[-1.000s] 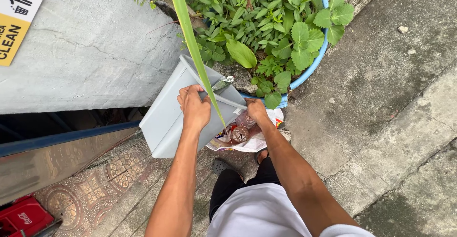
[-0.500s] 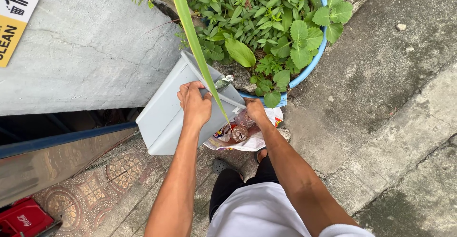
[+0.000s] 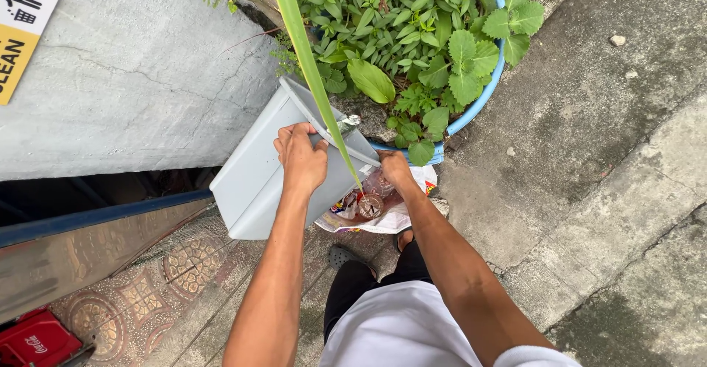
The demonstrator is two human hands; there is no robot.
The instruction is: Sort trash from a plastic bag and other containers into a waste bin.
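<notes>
A grey plastic bin (image 3: 254,179) is tilted on its side over a white plastic bag (image 3: 398,219). My left hand (image 3: 300,159) grips the bin's upper rim. On the right corner of the same rim rests my right hand (image 3: 395,169), closed on the edge just above the bag. The bag lies open on the ground and holds rubbish, among it a clear plastic cup (image 3: 370,203) and a coloured wrapper. A long green leaf (image 3: 309,65) crosses in front of the bin.
A blue tub (image 3: 486,91) full of leafy plants stands right behind the bin. A grey concrete wall (image 3: 140,72) with a yellow sign is at left, a blue rail (image 3: 96,212) and patterned tiles below it. Concrete pavement (image 3: 589,153) lies to the right. A red crate sits bottom left.
The bin has shifted slightly up and left with both hands on it. The hanging leaf's tip has swung right, over the cup.
</notes>
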